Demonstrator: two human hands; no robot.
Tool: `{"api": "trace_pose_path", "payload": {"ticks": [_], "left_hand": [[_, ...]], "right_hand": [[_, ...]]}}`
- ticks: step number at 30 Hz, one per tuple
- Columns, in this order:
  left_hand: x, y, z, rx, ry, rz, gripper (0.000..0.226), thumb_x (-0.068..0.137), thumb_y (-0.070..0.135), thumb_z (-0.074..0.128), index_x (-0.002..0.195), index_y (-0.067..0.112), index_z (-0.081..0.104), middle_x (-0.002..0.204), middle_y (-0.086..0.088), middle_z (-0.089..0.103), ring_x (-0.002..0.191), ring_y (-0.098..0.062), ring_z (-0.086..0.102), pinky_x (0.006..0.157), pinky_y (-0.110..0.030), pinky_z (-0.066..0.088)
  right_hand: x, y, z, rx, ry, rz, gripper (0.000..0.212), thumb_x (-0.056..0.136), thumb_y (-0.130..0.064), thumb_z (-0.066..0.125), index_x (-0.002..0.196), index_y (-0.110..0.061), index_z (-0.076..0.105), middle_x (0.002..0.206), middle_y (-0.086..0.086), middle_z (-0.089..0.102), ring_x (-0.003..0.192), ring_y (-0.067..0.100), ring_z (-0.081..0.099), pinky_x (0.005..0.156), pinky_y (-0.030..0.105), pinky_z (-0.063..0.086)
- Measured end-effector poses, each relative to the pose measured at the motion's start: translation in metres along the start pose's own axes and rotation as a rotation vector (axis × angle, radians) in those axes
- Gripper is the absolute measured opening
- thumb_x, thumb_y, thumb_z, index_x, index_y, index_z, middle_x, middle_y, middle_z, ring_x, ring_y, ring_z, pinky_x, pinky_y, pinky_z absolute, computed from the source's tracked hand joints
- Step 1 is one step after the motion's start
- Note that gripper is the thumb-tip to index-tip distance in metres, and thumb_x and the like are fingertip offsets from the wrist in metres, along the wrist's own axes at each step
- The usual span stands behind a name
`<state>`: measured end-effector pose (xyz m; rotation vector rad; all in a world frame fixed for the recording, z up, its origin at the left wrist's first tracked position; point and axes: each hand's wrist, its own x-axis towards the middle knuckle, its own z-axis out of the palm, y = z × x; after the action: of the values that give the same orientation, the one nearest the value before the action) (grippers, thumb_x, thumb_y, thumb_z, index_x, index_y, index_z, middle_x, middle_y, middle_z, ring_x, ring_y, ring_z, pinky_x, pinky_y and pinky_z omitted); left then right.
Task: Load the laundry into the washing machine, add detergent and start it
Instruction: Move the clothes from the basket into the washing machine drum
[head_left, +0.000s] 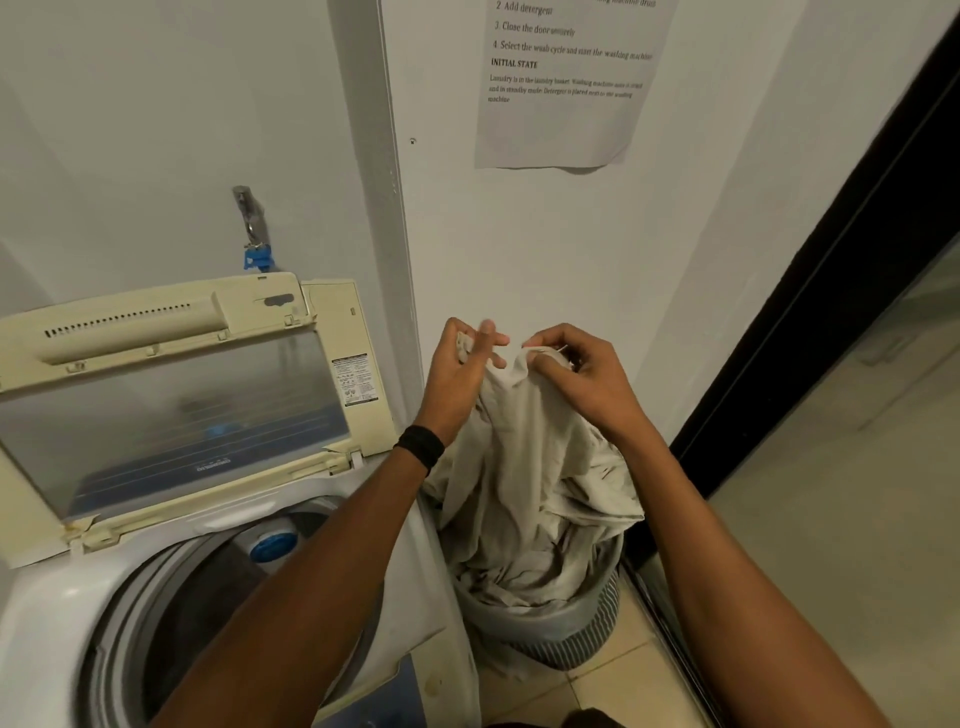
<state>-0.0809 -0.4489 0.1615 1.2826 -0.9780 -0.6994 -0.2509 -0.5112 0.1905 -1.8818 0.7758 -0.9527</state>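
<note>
1. Head view is looking down at both hands, which are hovering side by side in front of the white wall (519, 249), just right of the washing machine (47, 613).
2. The left hand (460, 371) is gripping a small bit of the beige cloth (524, 467) at its top edge w/ curled fingers. One finger is sticking out straight toward the other hand & is motion-blurred, so the exact grip is hard to read. A black wristband (421, 448) is sitting on that wrist.
3. The right hand (582, 376) is pinching a bunched fold at the cloth's top btwn thumb & fingers. Its fingertips are mostly hiding behind the fabric.
4. The cloth is hanging from both hands, and its lower part is lying crumpled in the grey laundry basket (571, 629). Can't tell if that's one item or several.
5. The basket is standing on the tiled floor (597, 691), just beside the machine's right side. Cloth is covering most of its rim.
6. The lid (171, 410) is standing open, leaning back toward the wall. The left forearm is crossing over the drum (208, 597), which is dark inside, so contents can't be told. A blue round cap (272, 543) is showing at the drum's rear. The frame's bottom is cutting off the machine's front.
7. A metal tap (249, 218) w/ blue connector is sticking out above the lid.
8. A printed sheet (561, 124) is hanging on the wall, its top cut off. "Add detergent" is reading clearly, but the small print is blurry.
</note>
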Motion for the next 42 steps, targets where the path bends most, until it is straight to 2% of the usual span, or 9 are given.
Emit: {"api": "trace_pose_path", "payload": {"ticks": [4, 9, 14, 18, 26, 30, 34, 36, 42], "left_hand": [[-0.005, -0.001, 0.007, 0.122, -0.029, 0.086, 0.029, 0.103, 0.034, 0.061, 0.094, 0.012, 0.044, 0.08, 0.0, 0.048, 0.07, -0.007, 0.049, 0.068, -0.019, 0.045], [0.003, 0.003, -0.007, 0.129, 0.183, 0.126, 0.025, 0.108, 0.029, 0.052, 0.098, 0.009, 0.043, 0.084, 0.003, 0.045, 0.07, -0.003, 0.045, 0.071, -0.017, 0.043], [0.009, 0.007, -0.019, 0.069, 0.074, 0.098, 0.015, 0.109, 0.031, 0.049, 0.102, 0.018, 0.049, 0.094, 0.004, 0.053, 0.082, -0.005, 0.052, 0.078, -0.024, 0.048], [0.008, 0.007, -0.012, 0.063, 0.037, 0.114, 0.014, 0.108, 0.029, 0.051, 0.102, 0.017, 0.05, 0.094, 0.007, 0.055, 0.086, -0.005, 0.054, 0.08, -0.023, 0.049], [0.007, 0.013, -0.023, 0.033, 0.092, 0.087, 0.019, 0.106, 0.031, 0.055, 0.11, 0.014, 0.046, 0.105, 0.003, 0.051, 0.098, -0.005, 0.053, 0.095, -0.024, 0.044], [-0.002, 0.011, -0.023, 0.111, -0.078, 0.103, 0.045, 0.092, 0.022, 0.077, 0.118, 0.011, 0.042, 0.107, 0.0, 0.047, 0.09, -0.01, 0.051, 0.086, -0.025, 0.048], [-0.006, 0.014, -0.024, 0.195, 0.022, 0.178, 0.021, 0.101, 0.011, 0.063, 0.112, 0.005, 0.047, 0.101, -0.001, 0.052, 0.088, -0.007, 0.053, 0.085, -0.022, 0.045], [-0.01, 0.015, -0.021, 0.214, 0.095, 0.213, 0.015, 0.103, 0.012, 0.059, 0.11, 0.006, 0.048, 0.098, 0.0, 0.054, 0.087, -0.007, 0.054, 0.084, -0.02, 0.045], [-0.026, 0.013, -0.005, 0.225, 0.241, 0.193, 0.011, 0.107, 0.014, 0.052, 0.108, 0.004, 0.049, 0.09, 0.001, 0.052, 0.077, -0.009, 0.05, 0.074, -0.019, 0.044]], "right_hand": [[0.002, 0.0, 0.02, -0.035, 0.059, -0.017, 0.005, 0.088, -0.018, 0.077, 0.091, -0.019, 0.073, 0.088, -0.01, 0.072, 0.079, 0.005, 0.063, 0.071, 0.022, 0.046], [-0.002, 0.015, 0.019, -0.106, -0.029, 0.092, 0.021, 0.083, -0.041, 0.082, 0.092, -0.027, 0.069, 0.071, -0.01, 0.062, 0.061, 0.005, 0.05, 0.064, 0.025, 0.044], [-0.012, 0.023, 0.019, -0.134, -0.219, 0.074, 0.04, 0.09, -0.044, 0.075, 0.128, -0.041, 0.062, 0.124, -0.016, 0.059, 0.106, 0.0, 0.058, 0.089, 0.022, 0.049], [-0.007, 0.021, 0.03, -0.18, -0.266, 0.047, 0.022, 0.094, -0.042, 0.072, 0.083, -0.025, 0.063, 0.075, -0.014, 0.058, 0.071, 0.004, 0.053, 0.07, 0.027, 0.042], [-0.028, 0.045, 0.017, -0.44, -0.073, 0.036, 0.019, 0.097, -0.034, 0.047, 0.114, -0.036, 0.055, 0.1, -0.008, 0.057, 0.083, 0.01, 0.057, 0.079, 0.039, 0.05], [-0.037, 0.024, 0.016, -0.223, 0.064, 0.011, 0.01, 0.1, -0.025, 0.049, 0.106, -0.032, 0.051, 0.079, 0.0, 0.058, 0.068, 0.014, 0.052, 0.066, 0.035, 0.043], [-0.035, 0.015, 0.009, -0.381, -0.043, -0.086, 0.033, 0.091, -0.045, 0.07, 0.111, -0.037, 0.045, 0.09, -0.013, 0.053, 0.071, 0.009, 0.052, 0.067, 0.029, 0.049], [-0.037, 0.027, 0.007, -0.465, -0.051, -0.18, 0.023, 0.096, -0.042, 0.065, 0.111, -0.035, 0.05, 0.102, -0.016, 0.05, 0.079, 0.009, 0.053, 0.07, 0.035, 0.052], [-0.049, 0.055, -0.005, -0.101, 0.078, -0.108, 0.009, 0.1, -0.032, 0.062, 0.098, -0.026, 0.069, 0.094, -0.013, 0.059, 0.09, 0.011, 0.06, 0.073, 0.032, 0.049]]}}
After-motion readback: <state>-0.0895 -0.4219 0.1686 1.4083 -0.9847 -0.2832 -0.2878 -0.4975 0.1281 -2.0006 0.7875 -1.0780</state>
